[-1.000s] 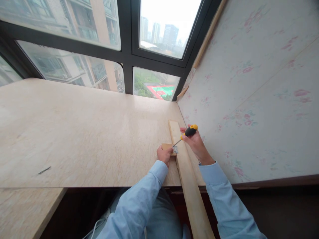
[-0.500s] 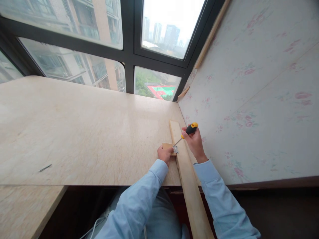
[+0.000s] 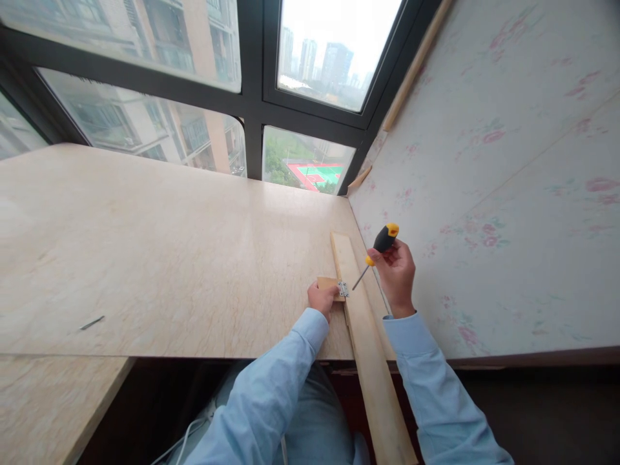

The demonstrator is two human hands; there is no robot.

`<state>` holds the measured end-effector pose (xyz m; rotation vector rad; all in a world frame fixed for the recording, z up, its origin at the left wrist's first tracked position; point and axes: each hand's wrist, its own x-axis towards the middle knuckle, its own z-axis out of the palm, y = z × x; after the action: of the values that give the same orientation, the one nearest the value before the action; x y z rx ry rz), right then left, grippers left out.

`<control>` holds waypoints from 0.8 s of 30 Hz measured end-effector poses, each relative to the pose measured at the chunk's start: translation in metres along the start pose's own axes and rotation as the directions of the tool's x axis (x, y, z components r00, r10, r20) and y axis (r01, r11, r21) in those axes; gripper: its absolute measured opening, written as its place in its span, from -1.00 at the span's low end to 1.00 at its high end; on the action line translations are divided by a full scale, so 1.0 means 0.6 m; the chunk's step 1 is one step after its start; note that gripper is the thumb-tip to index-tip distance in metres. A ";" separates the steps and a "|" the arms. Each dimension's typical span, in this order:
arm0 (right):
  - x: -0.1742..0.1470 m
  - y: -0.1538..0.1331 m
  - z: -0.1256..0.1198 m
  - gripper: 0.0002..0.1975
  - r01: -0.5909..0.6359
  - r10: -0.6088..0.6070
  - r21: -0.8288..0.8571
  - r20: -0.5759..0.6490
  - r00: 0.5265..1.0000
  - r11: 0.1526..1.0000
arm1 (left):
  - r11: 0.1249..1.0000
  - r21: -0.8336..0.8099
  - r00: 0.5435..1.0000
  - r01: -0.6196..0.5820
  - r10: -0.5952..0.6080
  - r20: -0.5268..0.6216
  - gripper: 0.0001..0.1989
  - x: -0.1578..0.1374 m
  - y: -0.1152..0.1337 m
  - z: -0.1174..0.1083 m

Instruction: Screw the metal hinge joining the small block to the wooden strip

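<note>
Gripping the black-and-yellow screwdriver [image 3: 375, 253] by its handle, the right hand [image 3: 397, 274] has its fingers closed around it; the tip hangs just right of the small metal hinge [image 3: 343, 289], not touching it. Left hand [image 3: 321, 300] fingers are curled onto the small wood block [image 3: 327, 283], just left of the hinge, pinning it to the surface [image 3: 169, 258]. The hinge bridges the block and the long plank [image 3: 361, 310], which runs from beyond the hinge back past the surface's near edge. Judgement: seat the tip squarely in the screw head, shaft in line with the screw, and keep the block pressed down.
</note>
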<state>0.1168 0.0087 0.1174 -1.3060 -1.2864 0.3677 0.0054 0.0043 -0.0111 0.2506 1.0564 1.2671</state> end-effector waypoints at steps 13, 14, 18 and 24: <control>-0.002 0.083 -0.036 -0.77 0.005 0.521 -0.868 0.303 0.798 0.497 | 0.999 -0.029 1.000 -0.015 0.015 -0.002 -0.63 0.004 -0.006 0.002; -0.004 0.088 -0.035 -0.75 -0.006 0.549 -0.886 0.283 0.786 0.464 | 1.000 -0.028 1.000 -0.010 0.010 0.005 -0.62 0.004 -0.005 0.001; -0.010 0.107 -0.034 -0.72 -0.037 0.607 -0.917 0.232 0.760 0.397 | 1.000 -0.015 1.000 -0.006 0.006 0.010 -0.62 0.003 -0.006 -0.001; -0.013 0.123 -0.034 -0.74 -0.019 0.623 -0.926 0.238 0.746 0.376 | 1.000 -0.013 1.000 -0.005 0.005 0.018 -0.65 0.005 -0.011 -0.002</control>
<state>0.1631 0.0161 0.0562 -2.5938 -1.8152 0.3883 0.0085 0.0039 -0.0176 0.2545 1.0331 1.2734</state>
